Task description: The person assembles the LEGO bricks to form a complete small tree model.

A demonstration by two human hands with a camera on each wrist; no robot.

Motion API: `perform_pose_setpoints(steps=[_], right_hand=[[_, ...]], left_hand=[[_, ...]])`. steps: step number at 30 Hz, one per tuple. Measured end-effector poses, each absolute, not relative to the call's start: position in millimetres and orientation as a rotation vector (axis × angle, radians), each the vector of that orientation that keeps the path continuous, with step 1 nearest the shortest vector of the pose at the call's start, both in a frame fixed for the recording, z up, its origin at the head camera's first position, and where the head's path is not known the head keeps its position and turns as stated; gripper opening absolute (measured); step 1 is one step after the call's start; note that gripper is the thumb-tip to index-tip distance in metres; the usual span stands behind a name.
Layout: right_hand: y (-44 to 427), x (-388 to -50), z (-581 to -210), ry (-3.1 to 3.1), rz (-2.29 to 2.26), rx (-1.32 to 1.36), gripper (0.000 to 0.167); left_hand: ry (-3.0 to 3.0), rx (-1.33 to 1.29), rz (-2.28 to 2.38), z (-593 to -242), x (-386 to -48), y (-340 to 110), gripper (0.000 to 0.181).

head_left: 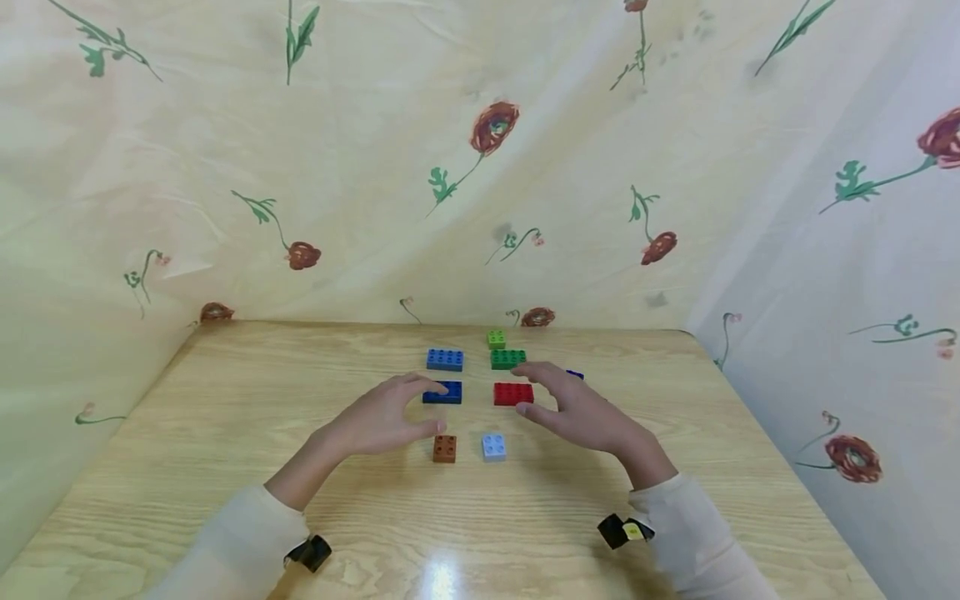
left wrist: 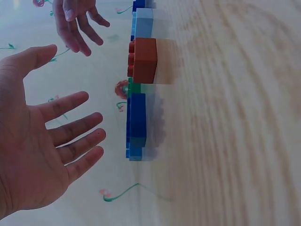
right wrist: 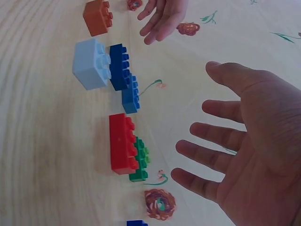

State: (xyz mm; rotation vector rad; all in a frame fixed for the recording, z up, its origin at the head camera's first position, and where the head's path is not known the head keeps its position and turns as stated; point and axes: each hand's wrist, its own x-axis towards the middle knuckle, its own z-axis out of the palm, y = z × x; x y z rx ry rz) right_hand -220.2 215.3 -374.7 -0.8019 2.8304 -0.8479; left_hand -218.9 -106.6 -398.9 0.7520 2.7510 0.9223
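Note:
My left hand (head_left: 381,417) hovers above the table with fingers spread, close to the dark blue brick (head_left: 442,393) and the brown brick (head_left: 445,449). Over the right side my right hand (head_left: 573,410) is held likewise, its fingers near the red brick (head_left: 513,394). Neither hand holds anything; the left wrist view shows the left palm (left wrist: 28,155) apart from the bricks. A light blue brick (head_left: 493,447) lies right of the brown one. Farther back are a blue brick (head_left: 446,360), a green brick (head_left: 508,359) and a small lime brick (head_left: 497,339).
Another blue brick (head_left: 574,375) is mostly hidden behind the right hand. The wooden table (head_left: 247,383) ends at a flower-patterned cloth (head_left: 360,192) at the back and sides. Each wrist wears a black camera strap.

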Motion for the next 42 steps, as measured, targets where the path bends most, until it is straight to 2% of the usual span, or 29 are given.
perform_pose_setpoints(steps=[7, 13, 31, 38, 42], right_hand=[[210, -216, -387, 2.772, -0.877, -0.776, 0.058], [206, -214, -398, 2.73, -0.901, -0.768, 0.049], [198, -215, -419, 2.654, -0.917, -0.768, 0.036], [195, -216, -424, 2.656, -0.866, -0.782, 0.032], [194, -215, -426, 2.671, -0.84, -0.782, 0.032]], left_hand=[[2.691, 0.768, 1.015, -407, -220, -107, 0.055], [2.626, 0.772, 1.068, -413, -221, -107, 0.055], [2.555, 0.823, 1.088, -427, -226, -108, 0.047], [2.503, 0.841, 1.125, -437, -228, -108, 0.03], [2.5, 0.839, 1.13, -440, -229, -107, 0.03]])
